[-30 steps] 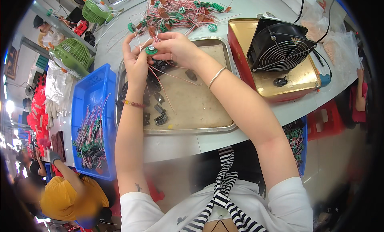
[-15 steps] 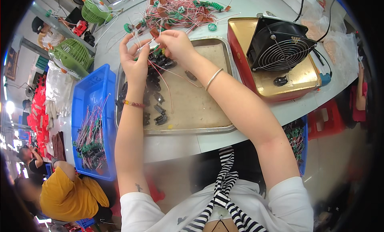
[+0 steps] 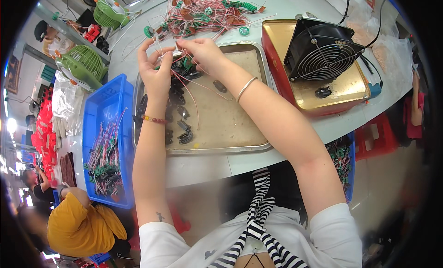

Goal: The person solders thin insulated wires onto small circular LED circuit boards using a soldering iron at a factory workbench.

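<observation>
A: Status on the hands?

B: Both are up over the far-left corner of the tray [image 3: 240, 145]. Left hand [image 3: 156, 73] and right hand [image 3: 203, 53] meet at a small part [image 3: 176, 52]. Right fingers [image 3: 184, 45] are pinched together on it. Left fingers [image 3: 159, 50] are curled round its other side, tips touching it.

A: Which way does it lie?

B: Between the two hands, just above the black parts [image 3: 177, 90] in the tray. Red wires [image 3: 189, 90] trail from it down and toward the person. Too small to call its long axis.

A: Nearer hand?

B: Even, both are on it. Right has the firmer pinch, I'd judge.

A: Surroundings?

B: Wire pile [image 3: 203, 14] at the desk's [image 3: 203, 168] far edge, just beyond the hands. Fan [image 3: 320, 48] on a gold tin [image 3: 332, 99] to the right. Blue bin [image 3: 108, 138] of wired parts off the left edge.
</observation>
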Motion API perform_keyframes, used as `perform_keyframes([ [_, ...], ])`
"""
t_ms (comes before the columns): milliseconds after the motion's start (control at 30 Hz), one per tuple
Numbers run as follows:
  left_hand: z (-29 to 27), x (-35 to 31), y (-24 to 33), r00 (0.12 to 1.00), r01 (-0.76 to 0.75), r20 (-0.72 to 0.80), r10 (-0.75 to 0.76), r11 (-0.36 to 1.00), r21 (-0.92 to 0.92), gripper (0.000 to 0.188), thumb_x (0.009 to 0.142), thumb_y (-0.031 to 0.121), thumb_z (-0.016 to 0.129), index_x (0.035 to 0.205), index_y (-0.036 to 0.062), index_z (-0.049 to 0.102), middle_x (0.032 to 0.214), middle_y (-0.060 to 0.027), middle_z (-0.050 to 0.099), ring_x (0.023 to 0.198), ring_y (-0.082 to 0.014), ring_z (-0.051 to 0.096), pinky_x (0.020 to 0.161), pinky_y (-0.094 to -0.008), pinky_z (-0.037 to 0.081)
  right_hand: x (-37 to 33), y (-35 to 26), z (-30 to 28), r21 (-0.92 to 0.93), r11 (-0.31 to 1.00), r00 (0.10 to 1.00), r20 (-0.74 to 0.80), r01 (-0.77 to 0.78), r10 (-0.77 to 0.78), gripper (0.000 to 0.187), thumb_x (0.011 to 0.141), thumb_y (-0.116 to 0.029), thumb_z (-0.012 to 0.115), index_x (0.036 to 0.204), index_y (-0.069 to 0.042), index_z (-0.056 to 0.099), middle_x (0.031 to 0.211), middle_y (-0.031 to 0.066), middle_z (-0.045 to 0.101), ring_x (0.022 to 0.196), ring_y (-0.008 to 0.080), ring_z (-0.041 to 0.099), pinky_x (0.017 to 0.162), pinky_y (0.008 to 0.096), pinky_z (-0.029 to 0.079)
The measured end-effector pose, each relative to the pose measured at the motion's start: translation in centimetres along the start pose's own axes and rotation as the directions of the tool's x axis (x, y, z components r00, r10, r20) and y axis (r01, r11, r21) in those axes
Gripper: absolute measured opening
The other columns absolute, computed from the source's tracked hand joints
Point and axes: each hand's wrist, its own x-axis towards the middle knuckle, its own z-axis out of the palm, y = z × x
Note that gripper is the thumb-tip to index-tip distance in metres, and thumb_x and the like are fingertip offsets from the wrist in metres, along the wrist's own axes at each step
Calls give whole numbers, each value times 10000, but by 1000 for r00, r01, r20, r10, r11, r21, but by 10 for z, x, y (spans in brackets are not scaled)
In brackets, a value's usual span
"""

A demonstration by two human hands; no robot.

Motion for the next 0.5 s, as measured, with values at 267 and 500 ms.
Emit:
perform_keyframes([
  [267, 2, -1, 0, 1000, -13, 4, 13, 998, 59, 517, 807, -6, 638, 1246, 73, 378, 938, -114, 659, 728, -68, 591, 607, -166, 445, 2, 0, -7, 109, 994, 992, 127, -23, 9, 165, 804, -151, 657, 913, -36, 608, 722, 16, 607, 568, 82, 532, 435, 234, 389],
  [500, 2, 0, -5, 1000, -2, 22, 0, 997, 79, 555, 779, 2, 674, 1241, 51, 370, 874, -123, 663, 768, -107, 620, 669, -201, 473, 0, -3, -7, 97, 995, 988, 150, 26, -41, 195, 766, -53, 642, 956, -50, 600, 819, 16, 631, 723, 99, 606, 540, 245, 486],
])
